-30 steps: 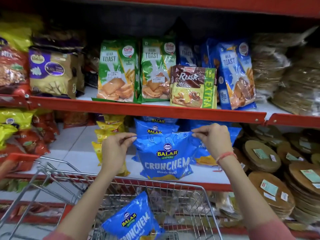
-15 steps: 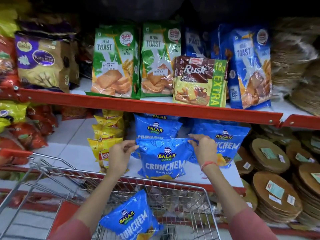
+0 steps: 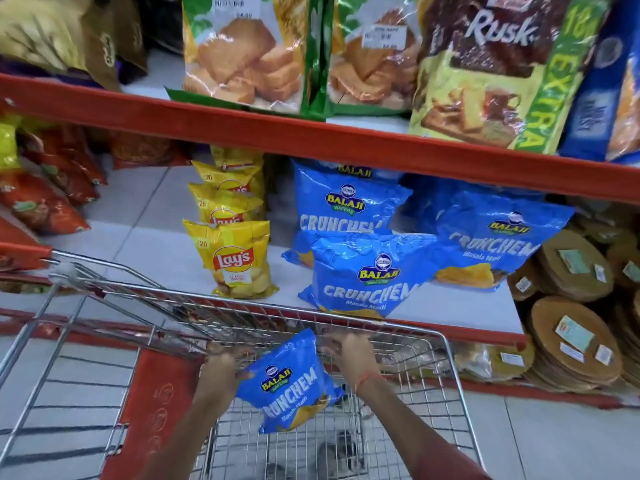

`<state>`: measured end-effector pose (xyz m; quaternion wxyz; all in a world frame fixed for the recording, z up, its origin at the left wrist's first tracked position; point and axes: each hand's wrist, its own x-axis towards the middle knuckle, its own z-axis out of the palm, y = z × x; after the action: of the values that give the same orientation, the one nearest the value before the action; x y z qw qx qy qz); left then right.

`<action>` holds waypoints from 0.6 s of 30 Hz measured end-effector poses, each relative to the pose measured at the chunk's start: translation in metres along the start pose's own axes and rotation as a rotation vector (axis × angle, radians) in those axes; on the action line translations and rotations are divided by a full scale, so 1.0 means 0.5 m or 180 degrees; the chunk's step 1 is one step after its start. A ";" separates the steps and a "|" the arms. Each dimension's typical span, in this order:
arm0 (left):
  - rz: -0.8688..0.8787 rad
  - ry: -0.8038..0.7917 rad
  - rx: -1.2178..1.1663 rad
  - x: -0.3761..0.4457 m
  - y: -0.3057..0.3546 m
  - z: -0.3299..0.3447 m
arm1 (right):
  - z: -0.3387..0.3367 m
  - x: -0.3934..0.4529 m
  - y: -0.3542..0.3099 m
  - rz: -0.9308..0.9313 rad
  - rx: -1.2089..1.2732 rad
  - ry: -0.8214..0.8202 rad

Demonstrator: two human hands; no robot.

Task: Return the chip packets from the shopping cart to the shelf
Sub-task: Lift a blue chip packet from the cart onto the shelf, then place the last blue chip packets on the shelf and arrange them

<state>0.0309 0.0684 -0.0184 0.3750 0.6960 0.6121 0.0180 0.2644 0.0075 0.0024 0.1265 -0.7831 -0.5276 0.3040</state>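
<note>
Two hands grip one blue Crunchem packet (image 3: 289, 382) inside the cart (image 3: 446, 344): left hand (image 3: 221, 374) closed on its left edge, right hand (image 3: 349, 355) on its top corner. Its long axis tilts, top up-right.

blue packets (image 3: 367, 275): BALAJI CRUNCHEM | yellow packets (image 3: 233, 258): Lay's | brown-green pack (image 3: 498, 71): Rusk, EXTRA

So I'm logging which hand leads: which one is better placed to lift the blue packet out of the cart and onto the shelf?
Probably the right hand: it grips the top corner of the blue Balaji Crunchem packet, nearer the white shelf's free spot. The left hand only steadies its side.
</note>
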 end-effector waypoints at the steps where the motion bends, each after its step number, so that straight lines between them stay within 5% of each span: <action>1: -0.0064 -0.0182 0.0368 0.011 -0.016 0.007 | 0.017 0.011 -0.005 0.0239 0.0005 -0.0193; 6: -0.0507 -0.0563 0.0852 0.040 -0.076 0.042 | 0.083 0.059 -0.032 0.0892 0.0075 -0.0579; 18: -0.0160 -0.0167 0.0520 -0.028 -0.099 0.054 | 0.121 -0.002 0.018 0.0993 0.1005 0.0195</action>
<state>-0.0008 0.0414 -0.0586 0.3332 0.7089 0.6188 -0.0597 0.2338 -0.0046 -0.0494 0.2150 -0.8345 -0.3419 0.3748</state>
